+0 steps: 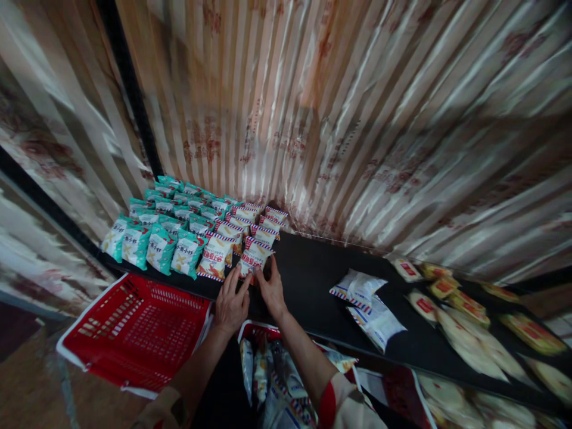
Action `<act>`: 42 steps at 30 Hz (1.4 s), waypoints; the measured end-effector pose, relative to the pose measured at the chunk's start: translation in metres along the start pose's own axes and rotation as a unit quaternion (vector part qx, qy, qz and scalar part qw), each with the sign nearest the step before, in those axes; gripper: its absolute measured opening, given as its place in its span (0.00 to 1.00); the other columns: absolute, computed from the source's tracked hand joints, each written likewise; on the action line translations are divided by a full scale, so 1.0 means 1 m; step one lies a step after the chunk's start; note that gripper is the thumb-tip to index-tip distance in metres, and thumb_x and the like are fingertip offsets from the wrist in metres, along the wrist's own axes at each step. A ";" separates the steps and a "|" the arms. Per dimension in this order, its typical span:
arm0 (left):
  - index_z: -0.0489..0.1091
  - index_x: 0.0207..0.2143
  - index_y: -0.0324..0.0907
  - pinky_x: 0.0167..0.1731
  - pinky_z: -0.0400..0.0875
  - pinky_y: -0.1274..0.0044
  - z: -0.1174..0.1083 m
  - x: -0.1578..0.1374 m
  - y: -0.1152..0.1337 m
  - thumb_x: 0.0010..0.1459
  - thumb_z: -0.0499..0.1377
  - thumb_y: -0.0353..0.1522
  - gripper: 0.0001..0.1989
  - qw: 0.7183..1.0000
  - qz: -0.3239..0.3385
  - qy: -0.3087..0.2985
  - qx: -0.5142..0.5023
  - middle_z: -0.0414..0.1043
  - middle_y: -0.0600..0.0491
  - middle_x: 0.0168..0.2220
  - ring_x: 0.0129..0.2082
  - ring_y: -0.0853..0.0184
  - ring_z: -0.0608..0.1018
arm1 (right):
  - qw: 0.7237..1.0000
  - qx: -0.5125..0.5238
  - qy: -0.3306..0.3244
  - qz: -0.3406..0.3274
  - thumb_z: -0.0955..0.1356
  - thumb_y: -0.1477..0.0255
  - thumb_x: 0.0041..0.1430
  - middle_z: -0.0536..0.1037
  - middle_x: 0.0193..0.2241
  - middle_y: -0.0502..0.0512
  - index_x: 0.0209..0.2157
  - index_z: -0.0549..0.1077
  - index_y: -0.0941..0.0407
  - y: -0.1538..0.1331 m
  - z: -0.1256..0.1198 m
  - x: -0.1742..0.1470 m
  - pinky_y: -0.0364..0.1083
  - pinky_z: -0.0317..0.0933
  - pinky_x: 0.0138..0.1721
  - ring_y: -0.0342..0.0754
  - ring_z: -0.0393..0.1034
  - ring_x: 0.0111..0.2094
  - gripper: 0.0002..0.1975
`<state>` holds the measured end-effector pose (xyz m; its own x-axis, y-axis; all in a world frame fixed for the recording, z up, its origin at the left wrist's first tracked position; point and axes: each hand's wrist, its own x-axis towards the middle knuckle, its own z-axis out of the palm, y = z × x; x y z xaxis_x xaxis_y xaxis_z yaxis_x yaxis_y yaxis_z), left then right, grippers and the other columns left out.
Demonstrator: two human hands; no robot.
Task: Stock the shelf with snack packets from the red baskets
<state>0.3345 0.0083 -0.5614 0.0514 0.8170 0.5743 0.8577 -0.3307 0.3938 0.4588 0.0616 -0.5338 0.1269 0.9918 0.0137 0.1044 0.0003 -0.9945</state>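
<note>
Both my hands are at the lower edge of a white snack bag (254, 257) with red lettering and a striped border. It stands upright at the front of its row on a black shelf (308, 268). My left hand (232, 302) grips the lower left side, fingers mostly straight. At the lower right, my right hand (271, 291) holds it between thumb and fingers. A matching bag (214, 256) stands just to the left, with more behind. Further left are several rows of teal snack bags (161, 249).
A red basket (147, 328) sits below the shelf at left. Another basket of snack bags (286, 381) is beneath my arms. Two striped-edged bags (378, 322) lie flat on the shelf, with yellow packets (465, 307) further right. A pleated floral curtain (313, 119) hangs behind.
</note>
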 end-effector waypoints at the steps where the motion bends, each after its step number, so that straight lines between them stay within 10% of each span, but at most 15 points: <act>1: 0.58 0.59 0.48 0.54 0.63 0.65 0.000 0.001 0.000 0.57 0.51 0.26 0.27 1.000 0.003 -0.002 0.011 0.52 0.47 0.63 0.61 0.57 0.59 | 1.000 -0.003 0.003 -0.008 0.69 0.56 0.48 0.69 0.54 0.54 0.59 0.57 0.51 0.001 0.002 0.002 0.50 0.59 0.53 0.52 0.59 0.57 0.37; 25: 0.55 0.60 0.44 0.51 0.63 0.66 0.003 0.005 0.002 0.61 0.48 0.34 0.25 0.997 -0.004 -0.050 0.059 0.47 0.43 0.64 0.62 0.56 0.56 | 0.980 -0.166 0.063 -0.086 0.64 0.55 0.54 0.68 0.53 0.66 0.56 0.62 0.61 0.012 0.010 0.007 0.55 0.57 0.54 0.56 0.63 0.54 0.33; 37: 0.52 0.61 0.38 0.56 0.57 0.63 -0.006 -0.004 0.000 0.61 0.48 0.37 0.27 1.000 0.002 -0.026 -0.008 0.45 0.41 0.65 0.64 0.55 0.50 | 0.973 -0.182 0.061 -0.128 0.62 0.65 0.58 0.71 0.49 0.62 0.49 0.67 0.57 0.014 -0.060 -0.104 0.53 0.61 0.52 0.51 0.65 0.51 0.19; 42: 0.66 0.49 0.38 0.53 0.62 0.65 -0.016 -0.034 0.028 0.61 0.46 0.32 0.17 0.996 0.012 -0.026 -0.090 0.66 0.42 0.53 0.55 0.59 0.66 | 0.962 -0.238 0.025 -0.129 0.62 0.68 0.57 0.75 0.42 0.59 0.43 0.72 0.55 0.022 -0.094 -0.149 0.52 0.62 0.50 0.51 0.69 0.46 0.14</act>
<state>0.3483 -0.0367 -0.5584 0.1001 0.8296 0.5492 0.7509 -0.4251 0.5053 0.5345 -0.0978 -0.5476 0.0829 0.9592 0.2702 0.5770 0.1749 -0.7978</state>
